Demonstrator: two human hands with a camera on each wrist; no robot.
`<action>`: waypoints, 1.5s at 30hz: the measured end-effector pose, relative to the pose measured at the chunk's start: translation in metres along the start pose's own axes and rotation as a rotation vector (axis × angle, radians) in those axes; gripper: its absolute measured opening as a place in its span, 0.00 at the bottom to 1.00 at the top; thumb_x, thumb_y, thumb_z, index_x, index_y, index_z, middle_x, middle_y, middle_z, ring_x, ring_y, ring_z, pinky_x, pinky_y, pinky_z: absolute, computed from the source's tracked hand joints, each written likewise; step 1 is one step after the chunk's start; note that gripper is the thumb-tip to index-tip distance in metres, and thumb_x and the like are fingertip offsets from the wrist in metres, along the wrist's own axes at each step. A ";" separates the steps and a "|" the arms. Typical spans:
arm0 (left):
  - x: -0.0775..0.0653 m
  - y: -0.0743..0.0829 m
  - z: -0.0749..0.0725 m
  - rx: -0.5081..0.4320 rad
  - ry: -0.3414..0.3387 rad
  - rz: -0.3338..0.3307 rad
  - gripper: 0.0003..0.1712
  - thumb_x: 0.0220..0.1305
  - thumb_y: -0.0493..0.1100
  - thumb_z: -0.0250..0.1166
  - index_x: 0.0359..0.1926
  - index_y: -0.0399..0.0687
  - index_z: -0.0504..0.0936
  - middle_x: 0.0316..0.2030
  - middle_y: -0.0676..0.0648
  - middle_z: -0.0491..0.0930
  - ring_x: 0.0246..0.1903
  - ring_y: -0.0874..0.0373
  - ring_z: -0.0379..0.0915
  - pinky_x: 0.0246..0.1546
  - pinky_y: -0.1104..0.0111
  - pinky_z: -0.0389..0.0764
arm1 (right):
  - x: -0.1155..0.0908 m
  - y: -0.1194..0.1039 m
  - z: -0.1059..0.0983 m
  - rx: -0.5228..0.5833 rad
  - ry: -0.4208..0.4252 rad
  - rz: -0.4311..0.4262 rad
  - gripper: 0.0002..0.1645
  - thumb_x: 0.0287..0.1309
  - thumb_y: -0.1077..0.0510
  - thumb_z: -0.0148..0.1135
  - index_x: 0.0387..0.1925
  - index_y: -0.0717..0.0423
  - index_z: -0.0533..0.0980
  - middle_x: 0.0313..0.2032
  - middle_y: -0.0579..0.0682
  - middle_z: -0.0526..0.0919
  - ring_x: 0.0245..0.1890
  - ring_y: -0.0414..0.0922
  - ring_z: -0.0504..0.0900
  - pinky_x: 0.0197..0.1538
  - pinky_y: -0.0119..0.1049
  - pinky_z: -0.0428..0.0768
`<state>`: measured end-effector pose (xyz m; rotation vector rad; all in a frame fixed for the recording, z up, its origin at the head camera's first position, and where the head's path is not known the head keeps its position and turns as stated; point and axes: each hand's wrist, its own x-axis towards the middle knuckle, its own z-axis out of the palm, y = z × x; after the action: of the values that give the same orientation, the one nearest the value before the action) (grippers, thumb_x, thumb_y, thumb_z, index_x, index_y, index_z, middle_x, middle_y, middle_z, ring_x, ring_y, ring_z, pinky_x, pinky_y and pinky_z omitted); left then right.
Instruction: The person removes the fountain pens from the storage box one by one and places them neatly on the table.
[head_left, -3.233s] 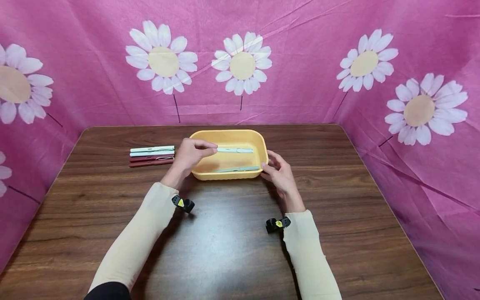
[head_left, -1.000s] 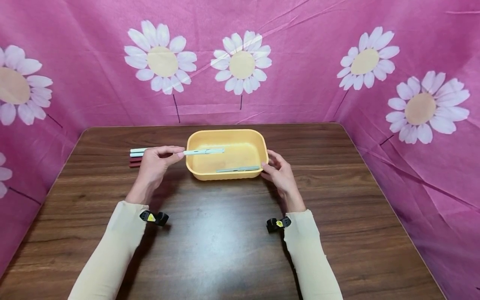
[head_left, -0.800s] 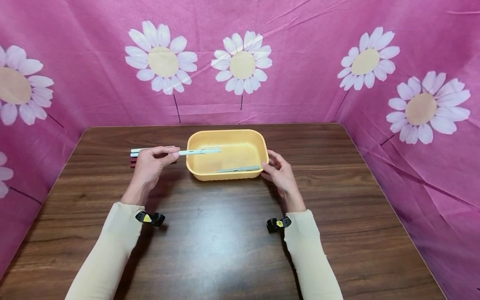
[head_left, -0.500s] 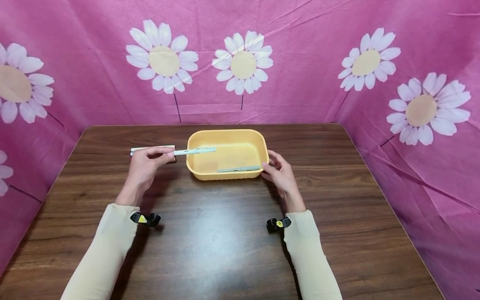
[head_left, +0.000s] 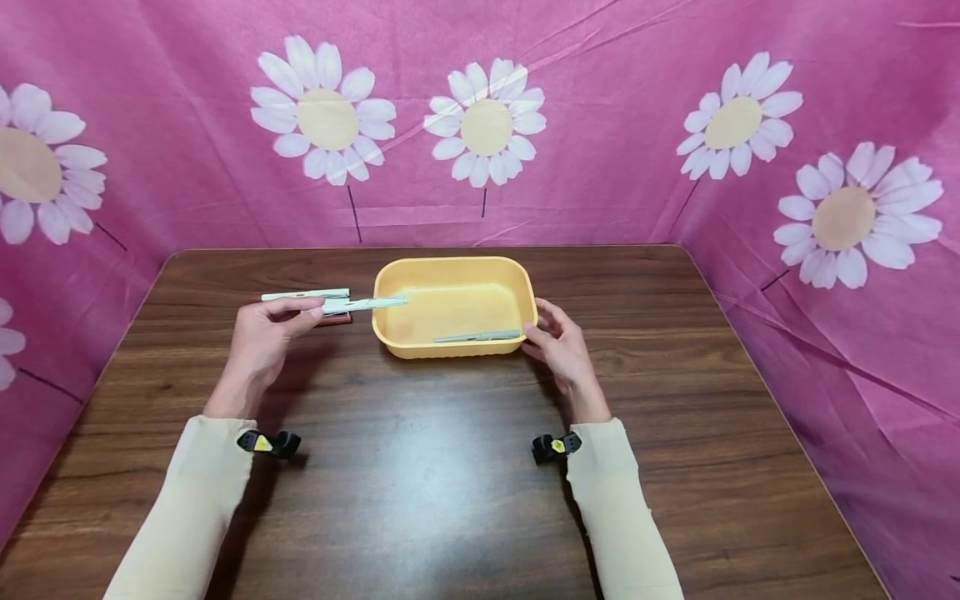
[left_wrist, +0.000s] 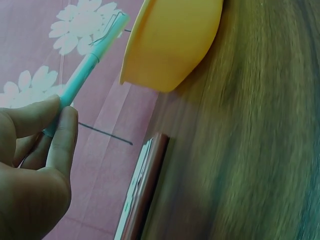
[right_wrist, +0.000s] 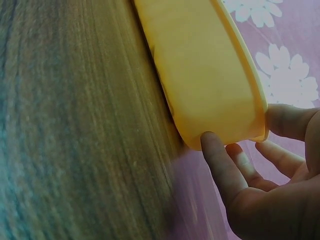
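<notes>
Thumb and fingers of my left hand pinch a pale mint pen at one end, its clip end pointing right across the left rim of a yellow bin. In the left wrist view the held pen is raised above the table. My right hand grips the bin's right end, its thumb at the rim and fingertips on the outer wall. One grey-green pen lies inside along the front wall. Beside the left hand lie a mint pen and dark red pens, partly hidden by it.
Everything stands on a brown wood-grain table. A pink cloth printed with white daisies hangs behind the table and along both sides. Each wrist wears a small black camera, the left camera and the right camera.
My left hand has carried the pen leftward from inside the bin until it is mostly past the left rim, over the row of pens. The right hand keeps its grip in place.
</notes>
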<state>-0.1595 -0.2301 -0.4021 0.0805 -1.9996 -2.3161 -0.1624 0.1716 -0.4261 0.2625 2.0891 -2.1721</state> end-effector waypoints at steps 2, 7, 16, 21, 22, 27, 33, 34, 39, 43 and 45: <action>-0.001 0.001 -0.004 -0.018 0.007 0.004 0.09 0.58 0.26 0.72 0.41 0.36 0.90 0.35 0.54 0.88 0.44 0.64 0.79 0.39 0.78 0.81 | 0.000 0.000 0.000 0.002 0.001 0.000 0.32 0.71 0.69 0.57 0.73 0.56 0.65 0.61 0.63 0.74 0.50 0.46 0.81 0.56 0.48 0.81; -0.003 0.002 -0.016 -0.052 0.019 0.017 0.11 0.57 0.25 0.72 0.41 0.36 0.90 0.34 0.52 0.88 0.42 0.63 0.79 0.38 0.77 0.81 | 0.001 0.000 0.000 0.006 0.000 -0.002 0.32 0.70 0.69 0.56 0.73 0.57 0.65 0.61 0.63 0.73 0.51 0.46 0.80 0.55 0.46 0.81; -0.008 -0.001 -0.041 -0.076 0.015 -0.015 0.09 0.59 0.25 0.71 0.39 0.36 0.91 0.35 0.52 0.89 0.41 0.66 0.83 0.39 0.77 0.82 | -0.001 -0.002 0.001 -0.001 -0.002 0.005 0.32 0.71 0.69 0.57 0.73 0.56 0.65 0.62 0.63 0.73 0.49 0.45 0.81 0.55 0.46 0.81; -0.008 -0.003 -0.048 -0.048 0.017 -0.040 0.08 0.59 0.26 0.72 0.39 0.37 0.91 0.34 0.52 0.89 0.41 0.67 0.83 0.41 0.78 0.81 | -0.001 -0.002 0.000 -0.003 0.002 0.009 0.32 0.71 0.68 0.57 0.73 0.56 0.65 0.62 0.63 0.73 0.49 0.45 0.81 0.56 0.47 0.81; -0.008 -0.004 -0.049 -0.033 0.019 -0.044 0.08 0.59 0.27 0.72 0.39 0.36 0.91 0.34 0.53 0.89 0.41 0.68 0.82 0.41 0.79 0.81 | -0.001 -0.002 0.000 -0.004 0.002 0.009 0.32 0.71 0.68 0.57 0.73 0.56 0.65 0.62 0.63 0.73 0.49 0.45 0.81 0.56 0.47 0.81; -0.008 -0.007 -0.055 0.020 0.025 -0.070 0.07 0.59 0.27 0.72 0.38 0.38 0.91 0.32 0.55 0.89 0.39 0.70 0.81 0.40 0.79 0.80 | -0.001 -0.002 0.000 -0.016 -0.001 0.007 0.32 0.71 0.68 0.57 0.73 0.56 0.65 0.61 0.63 0.73 0.50 0.46 0.81 0.56 0.47 0.81; -0.007 -0.013 -0.068 0.031 0.016 -0.107 0.08 0.60 0.27 0.71 0.36 0.40 0.92 0.32 0.57 0.88 0.36 0.71 0.82 0.38 0.80 0.81 | -0.001 -0.001 0.001 -0.019 0.003 0.007 0.32 0.71 0.68 0.57 0.73 0.56 0.65 0.61 0.64 0.74 0.49 0.45 0.81 0.55 0.46 0.82; -0.007 -0.014 -0.070 0.033 0.016 -0.117 0.08 0.61 0.27 0.71 0.36 0.41 0.92 0.32 0.57 0.88 0.35 0.70 0.82 0.38 0.80 0.81 | -0.001 -0.001 0.002 -0.021 0.003 0.007 0.32 0.71 0.68 0.57 0.73 0.56 0.65 0.61 0.64 0.74 0.49 0.45 0.81 0.55 0.46 0.82; -0.008 -0.020 -0.078 0.073 0.025 -0.147 0.07 0.60 0.29 0.72 0.35 0.42 0.92 0.32 0.58 0.88 0.34 0.72 0.81 0.37 0.80 0.80 | -0.001 -0.001 0.003 -0.024 -0.002 0.006 0.32 0.71 0.67 0.58 0.73 0.56 0.65 0.61 0.64 0.74 0.49 0.45 0.81 0.55 0.46 0.82; -0.005 -0.024 -0.082 0.135 0.019 -0.147 0.05 0.60 0.31 0.73 0.36 0.42 0.92 0.32 0.59 0.88 0.37 0.72 0.79 0.37 0.82 0.79 | -0.001 -0.001 0.002 -0.018 0.001 0.003 0.32 0.71 0.67 0.58 0.73 0.57 0.65 0.61 0.64 0.74 0.48 0.44 0.82 0.55 0.47 0.81; -0.003 -0.026 -0.084 0.175 0.012 -0.146 0.05 0.60 0.32 0.73 0.37 0.42 0.92 0.32 0.60 0.88 0.38 0.72 0.78 0.36 0.82 0.78 | -0.001 0.000 0.002 -0.012 0.007 0.000 0.32 0.70 0.68 0.58 0.73 0.57 0.65 0.61 0.64 0.74 0.47 0.43 0.82 0.56 0.47 0.81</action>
<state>-0.1497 -0.3088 -0.4398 0.2591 -2.2565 -2.2083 -0.1618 0.1697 -0.4254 0.2685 2.1049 -2.1615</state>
